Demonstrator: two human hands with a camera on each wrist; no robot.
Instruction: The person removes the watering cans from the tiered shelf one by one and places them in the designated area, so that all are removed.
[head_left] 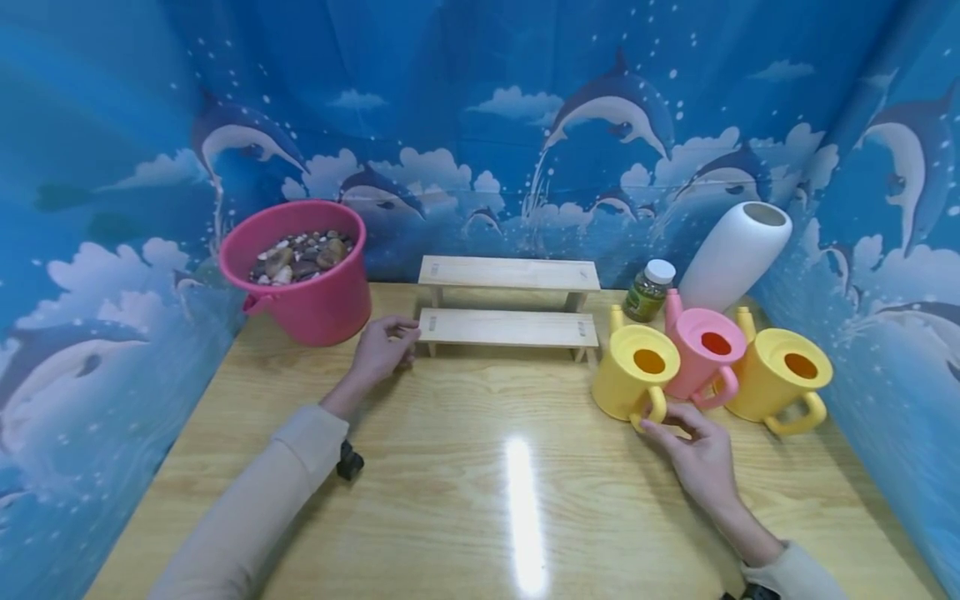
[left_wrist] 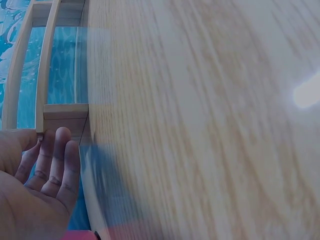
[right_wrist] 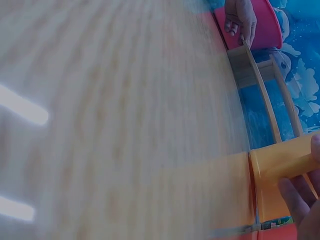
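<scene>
A two-tier wooden step rack (head_left: 510,327) stands against the back curtain. At the left end of its lower board is my left hand (head_left: 384,348); in the left wrist view, thumb and fingertips pinch the board's end. My right hand (head_left: 693,450) pinches the handle of the nearest yellow watering can (head_left: 618,379), which stands upright at the rack's right. The right wrist view shows fingers (right_wrist: 295,200) at the side of this yellow can (right_wrist: 280,162). Right beside it are a pink watering can (head_left: 693,358) and a second yellow watering can (head_left: 765,379), both upright.
A pink bucket (head_left: 322,312) with pebbles stands at the back left. Behind the cans are a small white-lidded jar (head_left: 647,296) and a tilted-looking white vase (head_left: 731,258). Dolphin-print curtains (head_left: 465,125) enclose the wooden table (head_left: 450,467) at back and sides.
</scene>
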